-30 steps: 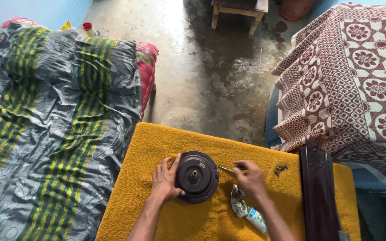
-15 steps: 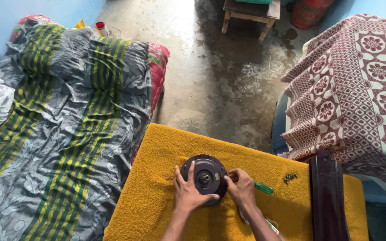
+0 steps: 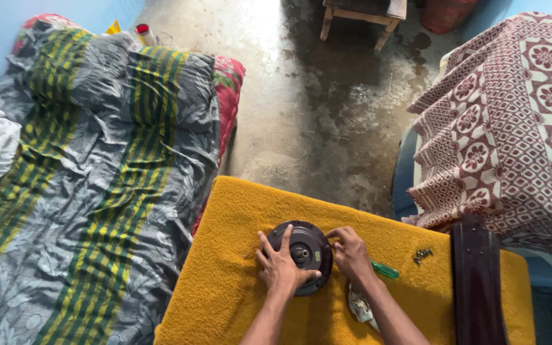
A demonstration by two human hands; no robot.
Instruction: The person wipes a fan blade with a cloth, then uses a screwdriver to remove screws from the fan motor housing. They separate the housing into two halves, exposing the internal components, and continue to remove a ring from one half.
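Two hands on a round motor housing at the lower centre of the frame

A bed under a crumpled grey sheet with green and yellow stripes (image 3: 97, 172) fills the left side, a maroon and cream flower-patterned blanket (image 3: 512, 121) the upper right, with bare grey concrete floor (image 3: 308, 102) between them; at the bottom centre lies the worktop covered in mustard-yellow fuzzy cloth (image 3: 225, 281), a long dark brown glossy blade (image 3: 477, 281) resting along its right edge; on the cloth sits the dark round metal motor housing (image 3: 305, 252), the left hand (image 3: 282, 265) spread flat over its left face with fingers open, the right hand (image 3: 351, 252) curled against its right rim, gripping it; just right of that hand lies a green-handled screwdriver (image 3: 384, 270), and further right a small cluster of dark screws (image 3: 422, 255)
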